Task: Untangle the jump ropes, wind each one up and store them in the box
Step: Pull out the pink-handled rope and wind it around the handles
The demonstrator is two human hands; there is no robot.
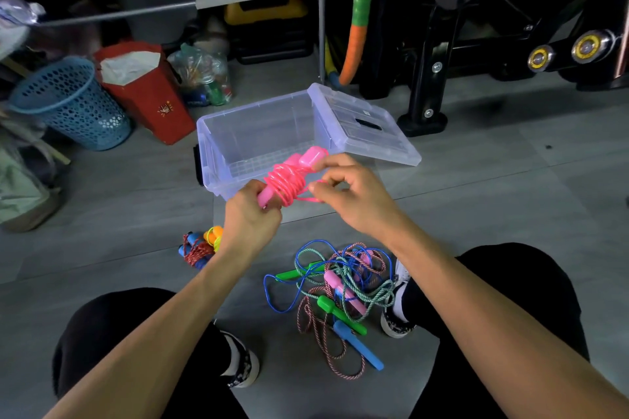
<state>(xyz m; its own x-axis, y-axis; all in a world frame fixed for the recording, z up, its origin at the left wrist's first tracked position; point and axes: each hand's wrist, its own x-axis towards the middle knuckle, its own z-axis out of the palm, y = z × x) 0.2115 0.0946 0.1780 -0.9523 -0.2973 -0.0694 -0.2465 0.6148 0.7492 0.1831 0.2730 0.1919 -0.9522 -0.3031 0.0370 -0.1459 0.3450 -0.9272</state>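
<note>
Jump ropes already wound point(200, 247) lay at left, partly hidden behind the left hand point(250, 218), which gripped the pink rope bundle point(289, 180) before the clear box point(218, 136). The right hand point(354, 196) seemingly pinched its loose end, fingertips blurred; the tangled pile point(340, 289) lay below.

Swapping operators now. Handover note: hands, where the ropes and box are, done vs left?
Left hand: grips the handle end of the pink jump rope, cord mostly wound round its handles.
Right hand: pinches the loose pink cord end, finishing the wrap.
Clear box: open on the floor, nothing visible inside, lid leaning at its right.
Done: two wound bundles on the floor near the left wrist, not yet boxed.
Left: secure the pink one, untangle the rope pile between the feet, wind each, box all.
</note>
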